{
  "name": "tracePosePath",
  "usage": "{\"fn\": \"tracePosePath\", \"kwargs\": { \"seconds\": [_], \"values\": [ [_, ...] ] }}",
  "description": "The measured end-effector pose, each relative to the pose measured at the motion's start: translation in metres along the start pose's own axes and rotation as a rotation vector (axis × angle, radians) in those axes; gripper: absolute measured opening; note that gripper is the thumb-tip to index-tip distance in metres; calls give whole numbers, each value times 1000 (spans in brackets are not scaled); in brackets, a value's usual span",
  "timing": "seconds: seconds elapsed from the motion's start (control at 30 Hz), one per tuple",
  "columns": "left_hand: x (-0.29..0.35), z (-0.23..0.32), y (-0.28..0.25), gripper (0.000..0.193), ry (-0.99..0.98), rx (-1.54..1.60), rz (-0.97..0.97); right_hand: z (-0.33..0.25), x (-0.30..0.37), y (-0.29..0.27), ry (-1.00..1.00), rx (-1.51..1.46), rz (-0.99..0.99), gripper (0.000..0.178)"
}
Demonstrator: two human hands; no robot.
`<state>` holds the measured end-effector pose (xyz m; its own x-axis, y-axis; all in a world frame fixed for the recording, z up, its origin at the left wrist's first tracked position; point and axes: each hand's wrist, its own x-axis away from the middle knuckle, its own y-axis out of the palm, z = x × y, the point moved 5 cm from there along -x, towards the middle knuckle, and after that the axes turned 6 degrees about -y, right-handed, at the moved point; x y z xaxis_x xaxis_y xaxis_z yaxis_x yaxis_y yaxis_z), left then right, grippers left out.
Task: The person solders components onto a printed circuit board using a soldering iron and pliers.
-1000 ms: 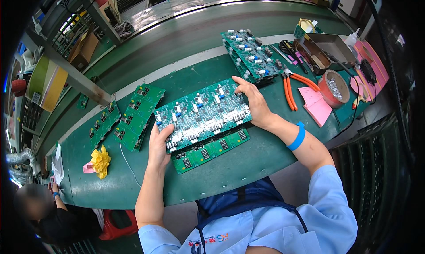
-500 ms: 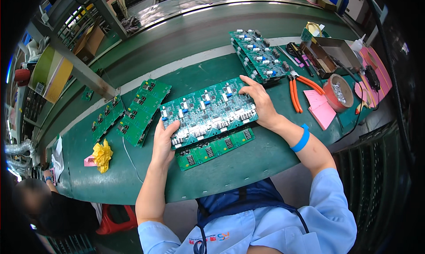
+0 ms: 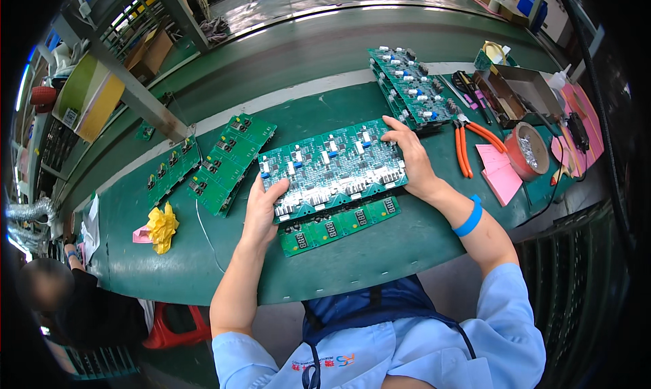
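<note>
While both hands are busy in the head view, the readable stuff is mostly off to the sides: there's a small multicoloured logo (image 3: 347, 359) with red characters on the light blue shirt (image 3: 441, 335), and a square black-and-white code (image 3: 70, 116) on a green and yellow sheet (image 3: 88, 111) at the left. Any print on the parts of the big circuit board (image 3: 332, 165) is too tiny to make out. Left hand (image 3: 260, 212) pinches that board's left end, thumb on top, with most of its fingers hidden underneath; right hand (image 3: 415, 164) grips the far right corner, fingers bent over the edge, and I can't see its thumb. The board sits mid-view over the green bench (image 3: 366, 274), covering part of a narrower display board (image 3: 341, 226), and I can't tell if the two touch. A co-worker (image 3: 102, 314) at lower left partly fades into the dark rim. As for looks, the big board is a green rectangle packed with white and blue components, plus pale shiny blocks along the near edge where glare washes out detail. The display board shows four dark digit windows in a row. More boards (image 3: 413, 94) like the big one are stacked beyond the right hand, near orange-handled pliers (image 3: 463, 148).
</note>
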<state>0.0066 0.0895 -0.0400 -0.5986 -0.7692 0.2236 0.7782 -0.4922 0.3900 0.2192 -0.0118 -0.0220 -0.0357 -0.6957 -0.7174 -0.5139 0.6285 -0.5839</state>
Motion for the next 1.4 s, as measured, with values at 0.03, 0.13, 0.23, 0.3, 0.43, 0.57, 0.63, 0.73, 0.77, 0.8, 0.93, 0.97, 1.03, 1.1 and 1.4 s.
{"fn": "tracePosePath", "kwargs": {
  "seconds": [0.03,0.13,0.23,0.3,0.43,0.57,0.63,0.73,0.77,0.8,0.93,0.97,1.03,1.1,1.4],
  "values": [
    [0,0,0,33,-1,-2,-5,1,0,1,4,12,-13,38],
    [-1,-1,0,31,3,15,-13,0,1,1,19,-14,-16,37],
    [0,1,3,30,11,21,-18,2,1,3,32,-36,-20,37],
    [0,2,4,30,9,19,-28,1,1,1,10,-18,19,36],
    [1,3,5,30,4,41,-52,4,2,5,20,-20,-30,39],
    [1,2,5,30,-18,29,-49,2,1,3,26,-21,-38,39],
    [1,2,5,30,-17,29,-52,1,1,2,30,-8,-41,39],
    [0,1,2,32,-7,5,-67,1,1,4,34,-13,-48,39],
    [0,1,2,32,-5,6,-64,2,1,3,40,-2,-47,40],
    [0,1,3,33,-5,12,-71,3,1,3,40,-2,-46,40],
    [1,3,4,35,-5,21,-82,3,1,3,55,0,-49,40],
    [1,2,4,35,-4,21,-87,3,1,4,54,-1,-50,40],
    [-1,1,3,35,7,10,-80,2,0,3,44,-11,-26,39],
    [0,2,3,35,17,-2,-72,2,0,3,38,-12,-25,39],
    [0,3,7,44,-45,184,-201,4,0,0,9,-12,18,41]
  ]
}}
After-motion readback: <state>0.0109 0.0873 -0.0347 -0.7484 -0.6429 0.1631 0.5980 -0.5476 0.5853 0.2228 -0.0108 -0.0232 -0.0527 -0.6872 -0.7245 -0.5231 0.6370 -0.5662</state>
